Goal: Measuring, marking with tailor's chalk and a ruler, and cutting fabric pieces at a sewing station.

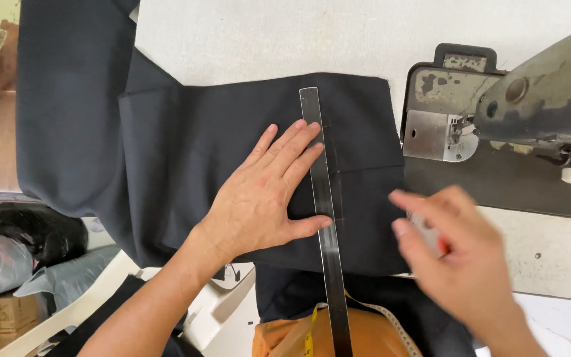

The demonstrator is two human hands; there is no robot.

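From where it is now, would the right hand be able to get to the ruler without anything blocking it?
Probably yes. The right hand hovers just beside the ruler, with only flat dark cloth between them. The left hand presses on the ruler from the other side. The right hand is blurred and seems to hold something small.

Only one view is given here, shot from a head-worn camera that's pointed almost straight down at the bench. It's held pretty close, so the frame is filled by the dark fabric, with the sewing machine cut off at the right edge and floor clutter glimpsed lower left.
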